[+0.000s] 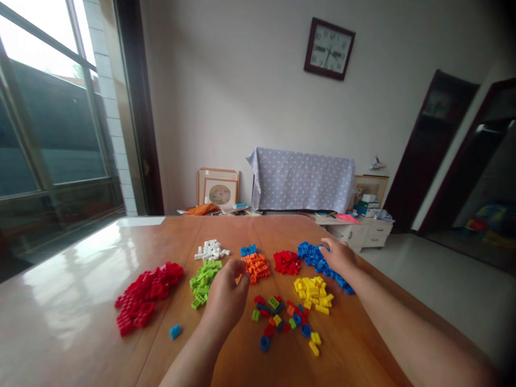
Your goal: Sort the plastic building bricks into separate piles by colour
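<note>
My left hand [228,293] is over the table between the lime green bricks [203,282] and the orange bricks [257,267]. Its fingers curl toward the thumb, and whatever they hold, if anything, is hidden. At the far right, my right hand [339,257] reaches to the pile of blue bricks [312,253], fingers apart at its edge. Yellow bricks [312,292] lie nearer me, and red bricks [287,262] sit left of the blue ones. A mixed group of bricks [278,317] in several colours is scattered in front, between my forearms.
The brown wooden table [100,349] also carries a large crimson brick pile [147,295], white bricks [212,250], a small blue cluster [249,250] and one lone light-blue brick [174,331]. Beyond its far edge stand a cloth-covered screen shape [302,180] and a white cabinet [368,234].
</note>
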Available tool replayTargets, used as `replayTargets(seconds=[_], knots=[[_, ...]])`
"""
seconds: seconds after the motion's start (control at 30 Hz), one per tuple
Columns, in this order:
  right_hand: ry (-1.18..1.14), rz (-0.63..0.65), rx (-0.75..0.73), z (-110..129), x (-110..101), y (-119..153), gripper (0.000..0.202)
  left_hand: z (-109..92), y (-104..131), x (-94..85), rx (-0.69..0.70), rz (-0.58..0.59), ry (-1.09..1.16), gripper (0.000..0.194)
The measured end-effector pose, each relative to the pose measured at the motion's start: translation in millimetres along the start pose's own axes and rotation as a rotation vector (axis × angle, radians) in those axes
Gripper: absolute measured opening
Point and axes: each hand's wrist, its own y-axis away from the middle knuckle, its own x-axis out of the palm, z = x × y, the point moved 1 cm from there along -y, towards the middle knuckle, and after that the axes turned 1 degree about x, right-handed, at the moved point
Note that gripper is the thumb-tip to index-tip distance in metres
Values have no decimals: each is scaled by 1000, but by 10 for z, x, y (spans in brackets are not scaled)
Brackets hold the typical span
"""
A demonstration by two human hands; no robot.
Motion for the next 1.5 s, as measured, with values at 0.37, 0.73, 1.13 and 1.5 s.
replayTargets(seconds=[0.37, 0.73, 1.13, 1.5], knots=[[-179, 354, -589, 1025, -127, 1066, 16, -123, 178, 114, 85, 370, -415, 20], [20, 442, -647, 1242, -42, 1363, 9, -194, 259, 252, 87, 437, -604, 18], [76, 441, -644, 1284, -43, 1358, 4, -240, 283, 216, 114, 497, -593, 21], [-62, 342, -469, 1294, -116, 1545, 11, -175, 330, 263, 118, 472, -567, 18]])
